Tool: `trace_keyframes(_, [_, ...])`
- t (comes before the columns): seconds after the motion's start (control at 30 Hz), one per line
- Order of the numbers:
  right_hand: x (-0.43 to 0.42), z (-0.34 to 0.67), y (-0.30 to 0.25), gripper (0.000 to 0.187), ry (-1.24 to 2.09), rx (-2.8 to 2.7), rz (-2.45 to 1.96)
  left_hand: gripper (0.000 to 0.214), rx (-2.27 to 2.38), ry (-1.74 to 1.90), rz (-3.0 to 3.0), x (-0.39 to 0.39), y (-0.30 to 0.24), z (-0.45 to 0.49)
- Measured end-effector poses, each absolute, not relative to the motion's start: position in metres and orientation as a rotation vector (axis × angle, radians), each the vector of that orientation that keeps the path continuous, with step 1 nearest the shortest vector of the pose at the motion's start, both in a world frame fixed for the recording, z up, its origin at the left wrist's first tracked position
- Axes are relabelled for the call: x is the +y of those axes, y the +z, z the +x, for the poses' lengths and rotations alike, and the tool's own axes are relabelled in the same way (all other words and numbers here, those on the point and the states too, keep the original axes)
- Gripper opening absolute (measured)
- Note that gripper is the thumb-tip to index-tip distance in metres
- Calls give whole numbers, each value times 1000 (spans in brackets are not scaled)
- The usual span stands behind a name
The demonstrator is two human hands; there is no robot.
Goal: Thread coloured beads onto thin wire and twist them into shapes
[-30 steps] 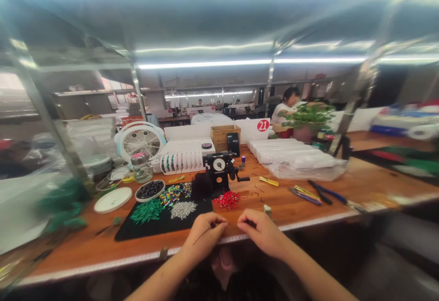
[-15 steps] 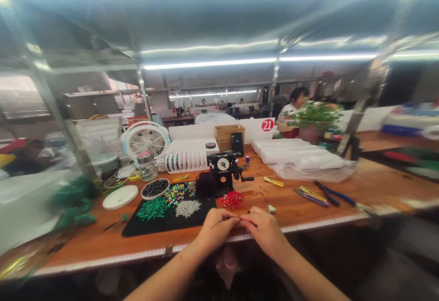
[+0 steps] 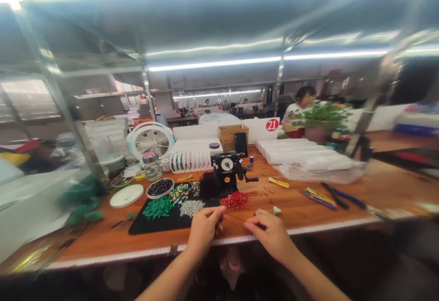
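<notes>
My left hand [image 3: 203, 228] and my right hand [image 3: 270, 233] hover at the front edge of the wooden table [image 3: 308, 209], both pinched. A thin dark wire [image 3: 236, 218] stretches between their fingertips. Just beyond my left hand lies a black mat [image 3: 154, 223] with piles of green beads [image 3: 157, 207], silver beads [image 3: 191, 207] and mixed coloured beads [image 3: 180, 193]. A heap of red beads [image 3: 235, 199] lies ahead of the hands, by a black gauge device [image 3: 227, 169].
A dish of black beads [image 3: 159, 187], a white lid [image 3: 126, 196], a small fan [image 3: 151, 140] and a jar [image 3: 151, 164] stand at left. Pliers [image 3: 334, 195] and plastic bags [image 3: 308, 159] lie at right. A seated person [image 3: 302, 109] works behind a potted plant [image 3: 318, 118].
My hands met fingertip to fingertip half a second ago, then drew apart with the wire stretched between them. The view shifted slightly, so the table's contents sit further right.
</notes>
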State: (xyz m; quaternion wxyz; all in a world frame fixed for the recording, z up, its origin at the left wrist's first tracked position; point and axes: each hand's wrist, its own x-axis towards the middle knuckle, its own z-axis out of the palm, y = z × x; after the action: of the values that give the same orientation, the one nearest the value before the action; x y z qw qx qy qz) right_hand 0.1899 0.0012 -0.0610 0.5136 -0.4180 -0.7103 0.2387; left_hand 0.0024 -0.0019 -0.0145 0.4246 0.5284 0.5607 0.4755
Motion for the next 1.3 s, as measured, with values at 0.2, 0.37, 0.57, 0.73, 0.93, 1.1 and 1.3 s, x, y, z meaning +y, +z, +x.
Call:
trace_keyframes(0.2, [-3,194,-59,23,641,-1778,-1036,41,1262,1239,1048,-24,-14,-7])
trace_keyframes(0.37, [-3,195,-59,26,659,-1818,-1034,40,1101,1276,869,-24,-19,-9])
trace_keyframes(0.57, [-5,196,-59,27,681,-1833,-1053,37,926,1299,776,-24,-23,-13])
trace_keyframes(0.73, [-5,198,-59,28,688,-1838,-1072,37,1079,1357,777,-29,-18,-10])
trace_keyframes(0.93, [-5,199,-59,29,703,-1835,-1088,41,1160,1373,846,-38,-18,-14])
trace_keyframes(1.1, [-6,200,-60,29,727,-1838,-1096,36,1241,1421,832,-44,-18,-17])
trace_keyframes(1.3, [-5,200,-60,21,810,-1750,-1173,35,1207,1431,771,-46,-23,-17])
